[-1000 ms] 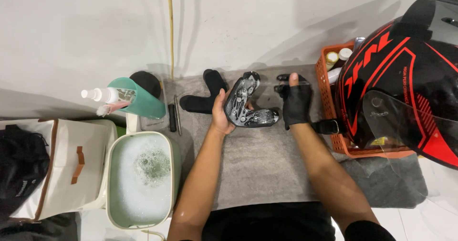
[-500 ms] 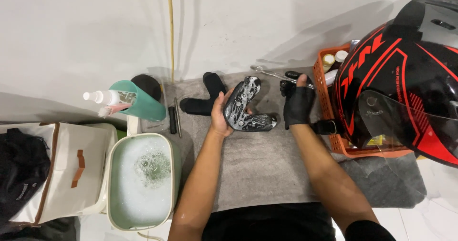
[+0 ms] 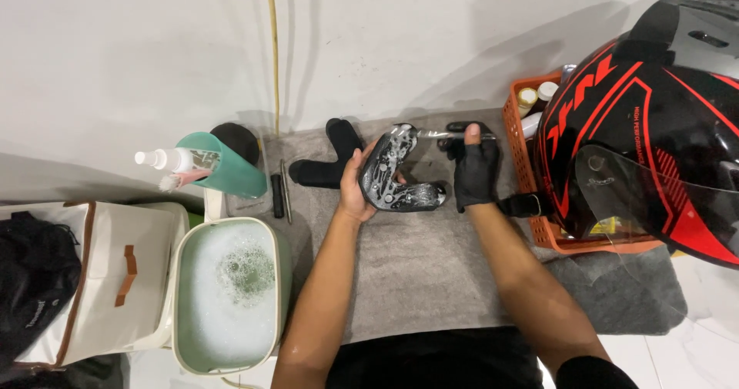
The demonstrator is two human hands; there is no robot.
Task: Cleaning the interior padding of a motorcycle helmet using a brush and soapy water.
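Head cam: soapy helmet pad [image 3: 396,177] gripped in bare left hand [image 3: 356,182], mid-scrub; gloved right hand [image 3: 475,172] closed on brush [image 3: 443,133] just above. Next: bristles onto pad, prob.

We see a curved helmet pad [image 3: 396,179] with a wet, glossy plastic face flecked with suds, lying on a matt grey cloth towel [image 3: 431,266] that looks soft and nappy. Our right hand [image 3: 475,172] wears a matt black fabric glove and pinches a thin shiny metal tool [image 3: 440,134]. The helmet [image 3: 654,119] shows a smooth, glossy black-and-red shell beside an orange plastic basket [image 3: 522,158].
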